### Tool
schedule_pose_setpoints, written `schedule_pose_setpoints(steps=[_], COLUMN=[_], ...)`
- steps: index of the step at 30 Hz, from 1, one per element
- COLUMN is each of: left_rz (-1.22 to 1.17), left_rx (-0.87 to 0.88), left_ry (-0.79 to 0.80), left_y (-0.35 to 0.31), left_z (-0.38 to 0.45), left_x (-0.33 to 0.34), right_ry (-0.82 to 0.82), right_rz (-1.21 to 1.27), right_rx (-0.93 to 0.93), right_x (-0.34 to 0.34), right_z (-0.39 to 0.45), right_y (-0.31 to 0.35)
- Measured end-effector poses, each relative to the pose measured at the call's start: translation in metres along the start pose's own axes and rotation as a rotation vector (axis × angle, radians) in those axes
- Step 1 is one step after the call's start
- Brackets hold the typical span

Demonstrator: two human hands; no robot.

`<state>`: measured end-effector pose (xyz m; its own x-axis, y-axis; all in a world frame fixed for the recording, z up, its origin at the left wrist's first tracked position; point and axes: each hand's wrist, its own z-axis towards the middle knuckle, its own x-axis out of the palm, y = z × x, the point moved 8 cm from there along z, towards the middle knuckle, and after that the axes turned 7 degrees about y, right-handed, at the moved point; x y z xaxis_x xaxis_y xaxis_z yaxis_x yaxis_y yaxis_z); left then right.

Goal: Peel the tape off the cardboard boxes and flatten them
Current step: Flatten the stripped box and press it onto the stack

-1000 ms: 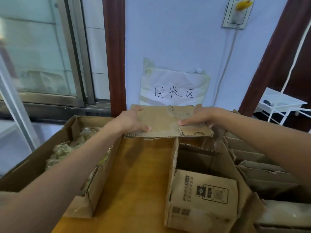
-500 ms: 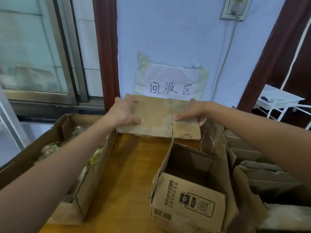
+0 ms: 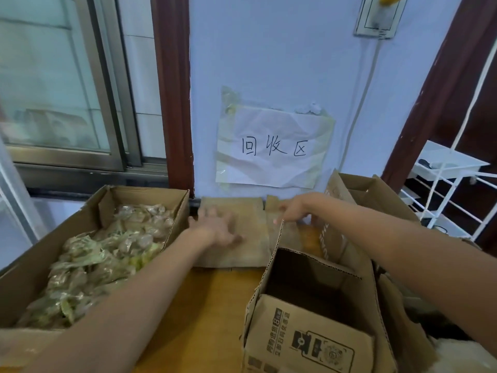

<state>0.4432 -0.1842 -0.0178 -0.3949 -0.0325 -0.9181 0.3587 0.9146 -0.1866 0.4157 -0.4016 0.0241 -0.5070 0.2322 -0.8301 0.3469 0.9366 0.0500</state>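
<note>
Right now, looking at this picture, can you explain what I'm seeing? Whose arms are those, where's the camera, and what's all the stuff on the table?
There is no machine here. The arms belong to a person wearing a wide-angle camera on the head, so you look forward and down along them. This is the only view.

The left hand lies with spread fingers on a flattened cardboard piece at the far end of the wooden table, under a taped paper sign on the wall. The right hand touches the same piece near its far right edge; motion blur hides whether it grips.

On the left stands a large open box filled with crumpled peeled tape. On the right, near the camera, stands an open printed box, not yet flattened. More cardboard is stacked further right.
</note>
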Motion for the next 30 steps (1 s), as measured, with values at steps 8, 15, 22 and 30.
schedule_pose_setpoints(steps=[8, 15, 22, 30], left_rz=[0.053, 0.043, 0.054, 0.1], left_rx=[0.065, 0.128, 0.12, 0.11], left_ry=[0.039, -0.237, -0.262, -0.246], left_y=[0.008, 0.01, 0.009, 0.007], left_z=[0.031, 0.034, 0.032, 0.035], left_x=[0.056, 0.07, 0.068, 0.068], right_ry=[0.149, 0.223, 0.234, 0.226], right_rz=[-0.166, -0.16, -0.261, -0.393], right_rx=[-0.123, -0.074, -0.063, -0.042], right_x=[0.04, 0.045, 0.049, 0.049], right_z=[0.03, 0.046, 0.053, 0.055], right_y=[0.015, 0.009, 0.005, 0.011])
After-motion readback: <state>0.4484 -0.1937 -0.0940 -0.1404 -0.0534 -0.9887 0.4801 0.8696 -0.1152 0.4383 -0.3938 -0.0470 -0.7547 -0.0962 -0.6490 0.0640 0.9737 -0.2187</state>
